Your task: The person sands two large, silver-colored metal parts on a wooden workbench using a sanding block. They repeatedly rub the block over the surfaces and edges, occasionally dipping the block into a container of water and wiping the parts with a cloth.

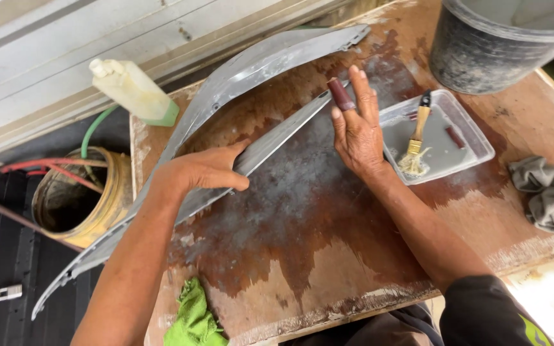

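Note:
A long curved grey panel (251,70) lies across a wet wooden table (328,256), its lower end hanging past the table's left edge. My left hand (203,170) grips the panel's inner strip near its middle. My right hand (357,128) rests flat over the upper part of that strip, with a small dark red piece of sandpaper (340,94) wrapped around a finger and pressed to the panel.
A shallow plastic tray (476,138) of grey water holds a wooden brush (416,138) beside my right hand. A black bucket (482,51) stands at the back right, a grey rag (553,192) at the right, a green cloth (193,317) in front, a plastic bottle (133,90) at the back left, and a yellow can (88,198) below.

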